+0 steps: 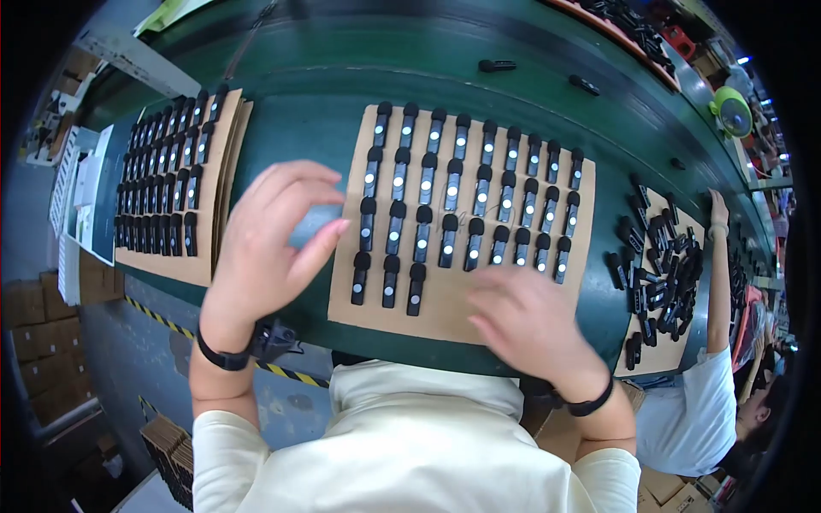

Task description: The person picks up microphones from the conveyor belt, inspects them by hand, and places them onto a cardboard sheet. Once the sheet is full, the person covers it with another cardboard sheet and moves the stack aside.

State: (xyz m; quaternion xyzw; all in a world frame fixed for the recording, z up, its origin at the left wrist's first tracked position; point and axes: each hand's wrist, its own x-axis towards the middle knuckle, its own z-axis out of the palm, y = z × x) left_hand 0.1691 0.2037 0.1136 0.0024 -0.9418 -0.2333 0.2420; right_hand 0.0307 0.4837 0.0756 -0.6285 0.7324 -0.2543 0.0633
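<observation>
Small black microphones (453,184) with round heads and a pale dot on each body lie in rows on a brown cardboard sheet (428,329) before me. The lowest row holds three, at its left end. My left hand (269,235) is raised over the sheet's left edge, fingers curled and thumb bent toward them. A blurred grey-blue patch (315,224) shows between them; its kind cannot be made out. Over the lower right of the cardboard hovers my right hand (530,321). Its blurred fingers point left, thumb apart, with nothing visible between them.
On the left, stacked cardboard sheets (224,184) carry more microphones. A co-worker's arm (718,274) reaches past a heap of microphones (663,278) at right. Loose ones (498,65) lie farther back on the green table (299,90). A green fan (731,111) stands far right.
</observation>
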